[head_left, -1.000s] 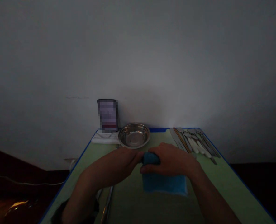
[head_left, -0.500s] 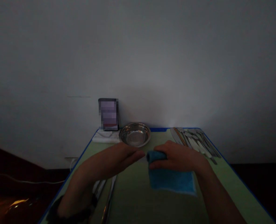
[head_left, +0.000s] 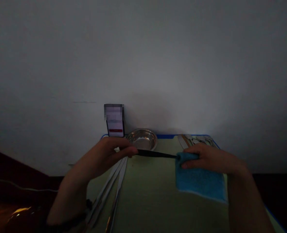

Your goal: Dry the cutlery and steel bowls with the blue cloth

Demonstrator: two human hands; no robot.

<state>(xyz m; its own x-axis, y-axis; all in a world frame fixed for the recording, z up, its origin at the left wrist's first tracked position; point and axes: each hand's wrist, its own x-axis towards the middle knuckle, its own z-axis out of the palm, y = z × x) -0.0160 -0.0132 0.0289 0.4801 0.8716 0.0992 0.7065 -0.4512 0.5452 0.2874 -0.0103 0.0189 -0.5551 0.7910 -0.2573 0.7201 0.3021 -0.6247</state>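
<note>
My left hand [head_left: 109, 154] pinches one end of a long dark slim utensil [head_left: 155, 154] held level above the green table [head_left: 148, 194]. My right hand [head_left: 208, 157] is closed on a blue cloth [head_left: 199, 181], wrapped round the utensil's other end. The cloth hangs down from that hand. Both hands are well apart, in front of a steel bowl [head_left: 143, 139].
Several long metal utensils [head_left: 114, 184] lie on the table under my left forearm. More cutlery [head_left: 194, 139] lies at the back right. A phone [head_left: 114, 121] stands against the wall at the back left, beside the bowl. The table has a blue edge.
My hands have drawn apart: the right slid the cloth to the right along the utensil, and the dark shaft now shows between them. The left hand lifted slightly.
</note>
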